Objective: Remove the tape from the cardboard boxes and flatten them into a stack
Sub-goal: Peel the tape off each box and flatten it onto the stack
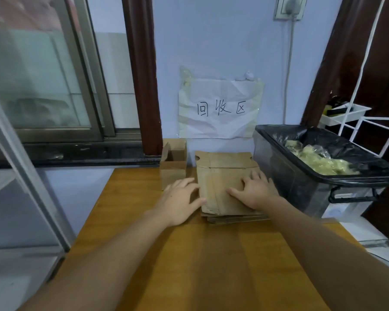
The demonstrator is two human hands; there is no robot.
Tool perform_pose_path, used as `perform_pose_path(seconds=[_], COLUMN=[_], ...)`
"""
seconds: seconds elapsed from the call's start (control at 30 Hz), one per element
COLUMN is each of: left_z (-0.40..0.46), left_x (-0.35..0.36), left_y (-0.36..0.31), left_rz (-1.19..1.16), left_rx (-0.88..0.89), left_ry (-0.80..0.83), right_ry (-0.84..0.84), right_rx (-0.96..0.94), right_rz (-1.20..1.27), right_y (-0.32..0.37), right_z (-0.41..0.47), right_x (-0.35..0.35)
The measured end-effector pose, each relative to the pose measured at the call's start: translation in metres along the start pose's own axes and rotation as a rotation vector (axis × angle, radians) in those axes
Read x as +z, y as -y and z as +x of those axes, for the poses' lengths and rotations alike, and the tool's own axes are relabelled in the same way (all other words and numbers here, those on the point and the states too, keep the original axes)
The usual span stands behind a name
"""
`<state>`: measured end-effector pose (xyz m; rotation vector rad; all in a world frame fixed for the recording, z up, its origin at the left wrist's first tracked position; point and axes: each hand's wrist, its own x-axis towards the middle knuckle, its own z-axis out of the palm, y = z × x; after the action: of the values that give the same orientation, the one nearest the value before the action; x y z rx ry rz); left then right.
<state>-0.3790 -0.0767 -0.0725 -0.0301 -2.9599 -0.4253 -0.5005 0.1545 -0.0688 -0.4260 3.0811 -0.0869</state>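
A: What's on my feed: a stack of flattened boxes (225, 187) lies at the far end of the wooden table (211, 254), up against the blue wall. Several flat sheets, edges roughly aligned, bottom ones poking out at the near edge.

B: Hands?

A: Right hand (254, 191) lies flat on top of the stack, fingers spread and straight, palm down on the cardboard, pressing. Left hand (180, 202) sits at the stack's left edge, fingers relaxed and slightly bent, thumb touching the near-left corner of the top sheet. It grips nothing that I can see.

B: Any box not flattened?

A: One. A small open box (173, 167) stands upright just left of the stack, flaps up, near the wall. Left fingertips are close to its base; I can't tell if they touch.

B: Tape?

A: Crumpled tape (317, 158) is piled inside the bin (301, 189), a clear tub lined with a black bag, just right of the stack. The right hand's outer fingers are near the bin wall.

B: Background, quick.

A: Paper sign (220, 108) with handwritten characters taped on the wall above the stack. White wire rack (355, 117) far right, window (43, 75) left.
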Motion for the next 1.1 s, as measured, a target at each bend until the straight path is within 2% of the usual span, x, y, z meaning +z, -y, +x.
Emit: perform_pose_path(seconds=[0.13,0.27,0.33,0.47,0.63,0.73,0.9,1.03,1.1], left_z=[-0.029,-0.032,-0.027,-0.007,0.007,-0.001,-0.048,-0.107,-0.138], left_x=[-0.017,-0.024,-0.023,-0.018,-0.02,-0.018,-0.024,-0.023,-0.017], left_y=[0.04,0.062,0.067,0.075,0.072,0.069,0.057,0.034,0.022], left_rz=[-0.098,-0.252,-0.34,-0.521,-0.705,-0.76,-0.815,-0.844,-0.866], left_rx=[-0.082,-0.24,-0.307,-0.35,-0.286,-0.25,-0.212,-0.243,-0.251], left_ry=[-0.164,-0.323,-0.32,-0.234,-0.129,-0.141,-0.186,-0.223,-0.235], right_ry=[-0.017,-0.138,-0.121,-0.025,-0.036,-0.011,-0.018,-0.03,-0.039], right_rx=[-0.026,-0.212,-0.284,-0.265,-0.281,-0.326,-0.369,-0.461,-0.447], right_rz=[-0.034,0.023,0.147,0.485,0.543,0.636,0.768,0.893,0.929], right_y=[0.027,0.078,0.105,0.149,0.173,0.177,0.178,0.174,0.168], right_z=[-0.007,-0.014,-0.017,-0.017,-0.017,-0.022,-0.059,-0.126,-0.164], right_x=[-0.014,-0.029,-0.032,-0.029,-0.03,-0.027,-0.017,-0.007,-0.001])
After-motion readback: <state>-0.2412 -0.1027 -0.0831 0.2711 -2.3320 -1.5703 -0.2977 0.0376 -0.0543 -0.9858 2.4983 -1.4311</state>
